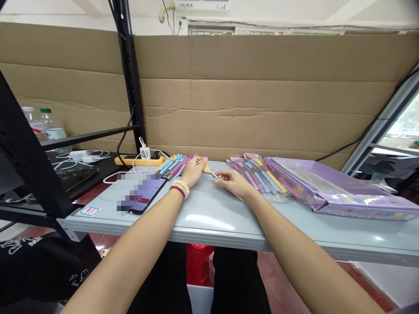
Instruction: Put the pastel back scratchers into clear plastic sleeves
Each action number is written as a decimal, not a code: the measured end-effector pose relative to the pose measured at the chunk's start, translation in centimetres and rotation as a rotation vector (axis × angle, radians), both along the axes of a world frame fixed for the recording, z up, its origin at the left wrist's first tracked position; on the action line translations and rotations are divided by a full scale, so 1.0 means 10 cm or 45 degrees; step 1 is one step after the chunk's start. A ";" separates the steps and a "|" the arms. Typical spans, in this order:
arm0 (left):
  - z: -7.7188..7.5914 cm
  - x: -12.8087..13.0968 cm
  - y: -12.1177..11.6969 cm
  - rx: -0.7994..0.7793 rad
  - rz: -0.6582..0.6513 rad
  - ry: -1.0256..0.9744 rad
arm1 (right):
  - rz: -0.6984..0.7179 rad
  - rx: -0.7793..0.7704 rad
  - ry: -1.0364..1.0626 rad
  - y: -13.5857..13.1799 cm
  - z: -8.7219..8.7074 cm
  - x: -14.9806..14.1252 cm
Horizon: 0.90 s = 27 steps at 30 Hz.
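Two hands partly hide one yellow tool (pixel 207 168): the left hand (pixel 191 172) blurs its head's outline, the right hand (pixel 233 182) covers much of the handle. Its shaft looks thin and silvery. Both grips are closed on it; it spans the gap between them, with bagged utensils (pixel 269 178) just beyond the right.

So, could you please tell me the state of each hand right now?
Left hand: closed, holding a tool by its yellow end.
Right hand: closed, holding the same tool near its metal shaft.
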<state>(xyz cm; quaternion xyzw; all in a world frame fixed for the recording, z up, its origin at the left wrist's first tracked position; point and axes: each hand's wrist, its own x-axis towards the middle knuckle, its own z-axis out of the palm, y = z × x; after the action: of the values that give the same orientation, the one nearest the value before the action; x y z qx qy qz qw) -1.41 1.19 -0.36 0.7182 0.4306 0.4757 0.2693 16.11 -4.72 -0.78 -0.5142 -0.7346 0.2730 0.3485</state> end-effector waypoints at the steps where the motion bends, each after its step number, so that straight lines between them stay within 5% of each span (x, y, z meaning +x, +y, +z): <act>1: 0.01 0.00 0.02 -0.038 -0.049 -0.121 | 0.012 -0.024 0.020 -0.01 0.01 0.00; 8: 0.09 -0.07 0.04 -0.107 0.066 -0.646 | -0.038 -0.139 -0.128 -0.02 0.05 0.00; 20: -0.06 -0.28 0.16 -0.250 -0.055 -0.226 | -0.280 0.329 -0.832 -0.03 -0.01 -0.06; 27: -0.02 -0.25 0.12 -0.086 -0.104 -0.358 | -0.160 0.254 -0.516 0.03 -0.03 0.02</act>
<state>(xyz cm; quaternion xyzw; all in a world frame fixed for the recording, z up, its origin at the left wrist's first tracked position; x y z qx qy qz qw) -3.87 2.39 -0.54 0.6520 0.3747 0.5455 0.3702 16.32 -4.46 -1.09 -0.5660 -0.7796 0.0679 0.2593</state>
